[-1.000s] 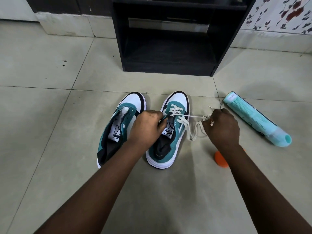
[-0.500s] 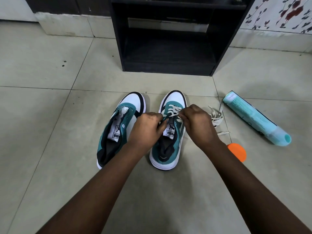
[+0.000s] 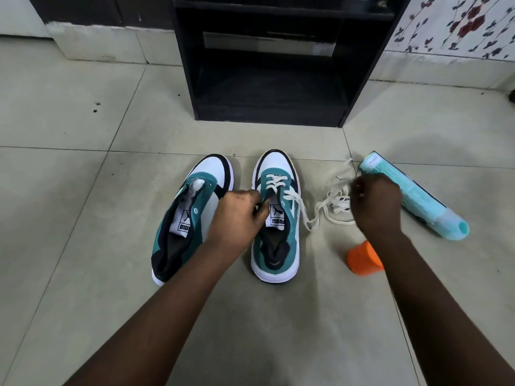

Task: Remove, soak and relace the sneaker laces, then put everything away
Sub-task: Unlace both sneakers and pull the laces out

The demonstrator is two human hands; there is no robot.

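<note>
I'm watching the right hand (image 3: 374,207) pulling the white lace (image 3: 302,208) out to the right of the right sneaker (image 3: 278,218), fingers curled shut round the lace end, tho the pinch itself is hidden behind the knuckles. Lace is running from the eyelets near the toe, over the shoe's right side, then along the floor in a loose tangle up to that fist. So the lace is lying left-to-right, across the shoe's long axis, which is pointing near-to-far. Left hand (image 3: 237,215) is bracing the sneaker at the tongue, thumb and fingers gripping the tongue and collar edge, I think; contact is partly hidden. Only a couple of crossings are showing near the toe, so I'm judging unlacing mostly done on this one. Left sneaker (image 3: 189,215) is sitting just beside it, w/ no lace in it. Right hand is nearer the free end, so further pulls are going rightward. Teal bottle (image 3: 412,196) is lying on its side far right, orange cap (image 3: 362,259) near the right forearm.
</note>
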